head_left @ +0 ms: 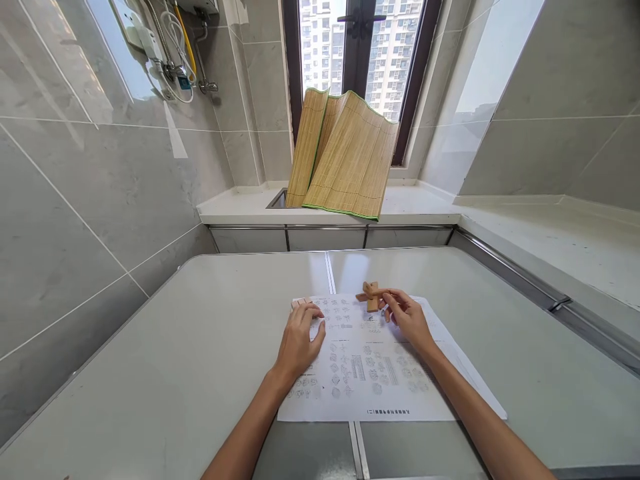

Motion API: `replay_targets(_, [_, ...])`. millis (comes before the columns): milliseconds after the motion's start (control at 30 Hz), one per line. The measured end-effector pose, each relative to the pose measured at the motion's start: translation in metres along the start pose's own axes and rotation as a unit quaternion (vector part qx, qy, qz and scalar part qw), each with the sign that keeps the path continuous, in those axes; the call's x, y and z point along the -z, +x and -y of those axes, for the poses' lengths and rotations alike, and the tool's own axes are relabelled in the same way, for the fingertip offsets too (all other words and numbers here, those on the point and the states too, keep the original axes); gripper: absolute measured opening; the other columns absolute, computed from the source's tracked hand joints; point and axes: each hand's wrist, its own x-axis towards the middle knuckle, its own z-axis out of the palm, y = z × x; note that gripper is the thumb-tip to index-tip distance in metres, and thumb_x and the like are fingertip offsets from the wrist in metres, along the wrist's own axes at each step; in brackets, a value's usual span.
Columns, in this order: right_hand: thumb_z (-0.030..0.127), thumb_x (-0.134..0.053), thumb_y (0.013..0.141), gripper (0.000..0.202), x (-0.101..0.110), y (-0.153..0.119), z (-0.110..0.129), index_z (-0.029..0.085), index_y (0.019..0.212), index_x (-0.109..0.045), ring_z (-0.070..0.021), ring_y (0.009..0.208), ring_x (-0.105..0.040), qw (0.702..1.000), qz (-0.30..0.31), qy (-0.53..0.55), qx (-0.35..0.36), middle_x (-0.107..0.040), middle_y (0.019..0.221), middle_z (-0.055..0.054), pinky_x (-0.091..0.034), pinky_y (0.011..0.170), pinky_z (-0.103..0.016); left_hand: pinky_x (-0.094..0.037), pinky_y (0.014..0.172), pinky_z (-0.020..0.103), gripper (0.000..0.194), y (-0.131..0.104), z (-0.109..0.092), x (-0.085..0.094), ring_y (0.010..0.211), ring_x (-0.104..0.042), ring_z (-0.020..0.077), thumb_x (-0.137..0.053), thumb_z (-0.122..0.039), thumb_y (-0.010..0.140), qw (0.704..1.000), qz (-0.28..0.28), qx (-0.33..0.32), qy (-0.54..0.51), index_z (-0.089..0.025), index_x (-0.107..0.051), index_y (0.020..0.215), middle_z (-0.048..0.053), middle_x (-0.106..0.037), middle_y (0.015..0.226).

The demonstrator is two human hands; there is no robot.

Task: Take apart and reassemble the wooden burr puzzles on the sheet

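The small brown wooden cross-shaped assembly (371, 295) is over the far edge of the white printed paper sheet (350, 360) on the pale glossy table (190, 347); whether it rests there is unclear. It looks light and stiff, its joints perhaps loose, so a bar's end seems the best hold. The right hand (407, 321) appears to pinch its right end, wrist angled inward; the left hand (301, 330) lies loosely curled, palm down, by the sheet's far left corner.
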Motion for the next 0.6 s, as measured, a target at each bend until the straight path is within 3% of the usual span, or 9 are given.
replay_targets(100, [0.063, -0.059, 0.091, 0.049, -0.013, -0.009, 0.011, 0.020, 0.111, -0.068, -0.0135, 0.053, -0.054, 0.993, 0.077, 0.081, -0.031, -0.068, 0.086, -0.005, -0.036, 0.047, -0.027, -0.055, 0.098, 0.046, 0.023, -0.002, -0.005, -0.001, 0.117, -0.061, 0.0267, -0.062, -0.030, 0.095, 0.998, 0.035, 0.029, -0.048, -0.026, -0.055, 0.116, 0.008, -0.062, 0.125])
replay_targets(300, [0.064, -0.061, 0.090, 0.046, -0.035, -0.024, 0.020, 0.020, 0.103, -0.063, -0.0119, 0.046, -0.053, 0.968, 0.193, 0.139, -0.079, -0.066, 0.068, 0.000, -0.036, 0.045, -0.025, -0.054, 0.103, 0.049, 0.089, -0.007, -0.011, -0.009, 0.125, -0.060, 0.0314, -0.085, -0.042, 0.075, 0.978, 0.109, 0.094, -0.150, -0.030, -0.036, 0.148, 0.012, -0.053, 0.146])
replay_targets(400, [0.064, -0.058, 0.092, 0.045, -0.040, -0.028, 0.020, 0.020, 0.102, -0.060, -0.0115, 0.043, -0.052, 0.956, 0.246, 0.138, -0.081, -0.061, 0.057, 0.004, -0.036, 0.046, -0.024, -0.046, 0.113, 0.053, 0.091, -0.008, -0.014, -0.012, 0.134, -0.055, 0.0324, -0.084, -0.042, 0.077, 0.969, 0.114, 0.106, -0.194, -0.029, -0.034, 0.151, 0.013, -0.054, 0.148])
replay_targets(600, [0.062, -0.059, 0.094, 0.044, -0.041, -0.031, 0.023, 0.019, 0.105, -0.060, -0.0106, 0.048, -0.053, 0.950, 0.284, 0.113, -0.054, -0.064, 0.069, 0.002, -0.035, 0.047, -0.024, -0.047, 0.113, 0.048, 0.089, -0.006, -0.024, -0.010, 0.129, -0.060, 0.0280, -0.083, -0.038, 0.076, 0.962, 0.089, 0.115, -0.230, -0.027, -0.036, 0.151, 0.010, -0.059, 0.142])
